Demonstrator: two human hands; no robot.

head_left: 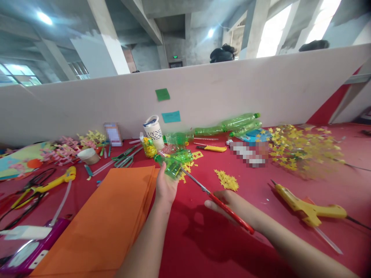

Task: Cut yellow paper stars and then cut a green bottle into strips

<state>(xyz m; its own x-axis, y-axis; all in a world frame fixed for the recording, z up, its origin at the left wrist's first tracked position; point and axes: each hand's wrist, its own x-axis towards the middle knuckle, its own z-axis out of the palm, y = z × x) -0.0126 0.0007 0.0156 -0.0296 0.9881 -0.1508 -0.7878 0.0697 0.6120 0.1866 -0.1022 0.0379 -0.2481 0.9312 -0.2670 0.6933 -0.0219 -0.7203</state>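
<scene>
My left hand [167, 185] is wrapped round a cut green plastic bottle piece [171, 166], holding it up above the red table [185, 239]. Red-handled scissors [228, 211] are held in my right hand [228, 202], and their blades reach up to the right edge of the bottle piece. Whether the blades have plastic between them cannot be made out. Beyond my left hand lie more green bottle pieces [178, 139] and yellow paper scraps. A small pile of yellow stars [227, 180] sits just past my right hand.
Orange sheets [104, 216] lie at the left, near a purple power strip [34, 247] and a yellow glue gun [55, 183]. Another glue gun [313, 208] rests at the right. Green bottles [240, 122], a white cup [154, 131] and a yellow cutter [214, 148] stand or lie toward the partition [116, 96].
</scene>
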